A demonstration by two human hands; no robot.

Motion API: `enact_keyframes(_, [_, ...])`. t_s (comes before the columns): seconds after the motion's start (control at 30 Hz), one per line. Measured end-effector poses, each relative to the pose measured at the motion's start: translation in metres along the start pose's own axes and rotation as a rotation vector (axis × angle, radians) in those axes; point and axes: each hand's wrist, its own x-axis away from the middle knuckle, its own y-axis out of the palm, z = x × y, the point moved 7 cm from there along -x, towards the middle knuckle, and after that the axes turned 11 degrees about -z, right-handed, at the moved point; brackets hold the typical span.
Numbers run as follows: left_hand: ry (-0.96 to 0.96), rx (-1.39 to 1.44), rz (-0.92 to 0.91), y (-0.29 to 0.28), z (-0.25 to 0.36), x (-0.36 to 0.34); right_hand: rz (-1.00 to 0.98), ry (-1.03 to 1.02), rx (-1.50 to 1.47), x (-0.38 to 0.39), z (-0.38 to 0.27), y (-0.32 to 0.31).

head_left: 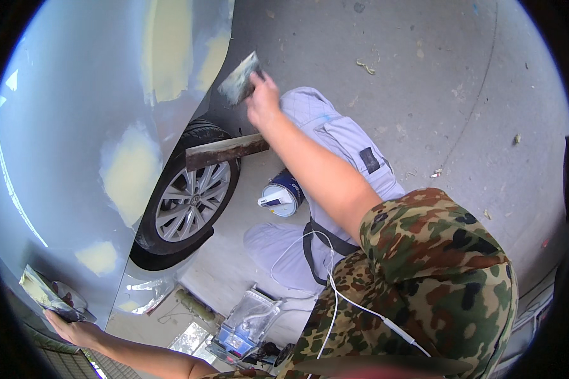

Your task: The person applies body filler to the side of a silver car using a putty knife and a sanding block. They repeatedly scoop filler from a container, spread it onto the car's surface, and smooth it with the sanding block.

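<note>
My right hand [263, 98] is closed on a wide, flat putty spreader [239, 81], smeared with pale filler and slightly blurred. It is held out past the edge of a grey car panel [76, 170], apart from it. Pale yellow filler patches [131, 174] mark the panel, including a long one [166, 50] at the top. At the lower left, my left hand [73, 328] grips a putty board [54, 294] with pale yellow putty on it. My left fingers are partly hidden behind the board.
Below the panel is a car wheel [193, 201] with silver spokes. A long, worn flat bar [227, 151] crosses its upper part. A dark blue tin [291, 186] stands between my legs. Nearer sits a clear plastic bin [250, 316]. Bits of debris dot the grey floor [449, 95].
</note>
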Motion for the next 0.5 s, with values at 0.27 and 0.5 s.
enact_keyframes(0.27, [0.004,0.067,-0.011,-0.001,-0.003,-0.007,-0.262,-0.300,0.130,-0.083,-0.078,0.056])
enact_keyframes(0.5, [0.026,0.038,0.010,-0.001,-0.002,-0.007,-0.312,-0.283,0.245,-0.064,-0.070,0.065])
